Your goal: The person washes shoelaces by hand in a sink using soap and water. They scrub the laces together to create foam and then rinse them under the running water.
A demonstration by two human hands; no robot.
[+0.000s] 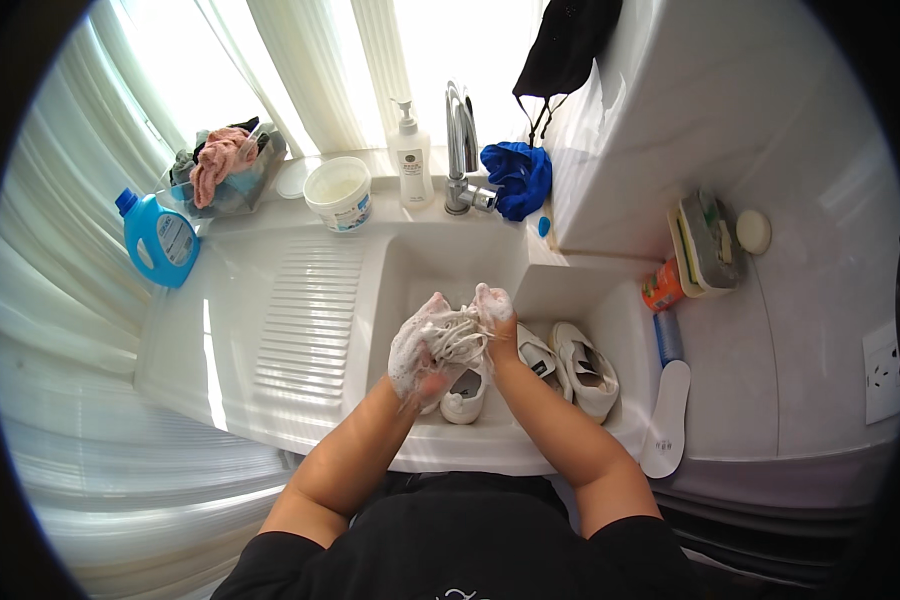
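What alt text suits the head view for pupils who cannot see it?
A person's foamy left hand and right hand hold a bundle of thin white laces above a glossy white sink with white low-cut shoes inside. At the back stand a curved chrome tap and a white plastic pump bottle.

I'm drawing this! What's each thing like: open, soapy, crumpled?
White shoelaces: bunched, foamy
Left hand: foamy, holding them
Right hand: foamy, holding them
White shoes: upright where visible
Blue detergent bottle: upright, capped
White tub: open
Pump bottle: upright
Faucet: no water visible
Blue cloth: crumpled
White insole: loose
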